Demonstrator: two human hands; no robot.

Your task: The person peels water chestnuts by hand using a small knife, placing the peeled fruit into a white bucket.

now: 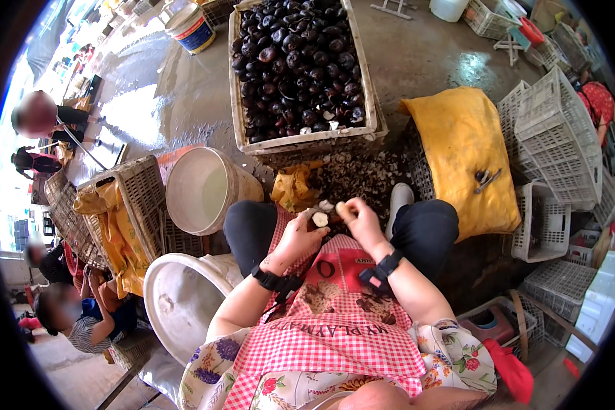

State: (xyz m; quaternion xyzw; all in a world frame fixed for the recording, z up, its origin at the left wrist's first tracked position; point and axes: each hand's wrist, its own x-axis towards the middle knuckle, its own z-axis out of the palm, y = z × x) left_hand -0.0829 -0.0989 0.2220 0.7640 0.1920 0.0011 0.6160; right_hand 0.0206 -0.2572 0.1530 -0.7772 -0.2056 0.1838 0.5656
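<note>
The small pale piece with a flat, round, creamy face sits in the fingers of your left hand, close in front of your lap. That hand is narrowed around it, face turned up, probably so you can see the surface while your fingers grip the sides. Your right hand is just to the right, its fingers curled; whether it holds anything is too small to tell. Keeping both hands low between your knees likely steadies them.

Under and around your hands spreads the red-and-white checked apron, which seems to shield your clothes; dark stains mark it. Just beyond your left hand lies a crumpled orange-yellow plastic bag, and beyond your right hand dark and pale scraps litter the wet floor.

Farther ahead of both hands stands a pale rectangular tray heaped with glossy, dark, round bulbs, apparently set square to you for easy reach. To the left of your left hand are a deep white plastic bucket and, nearer you, a wide round white tub. Well right of your right hand, an orange-yellow woven sack drapes a crate, perhaps as a cover, with small dark tools lying on top.
</note>
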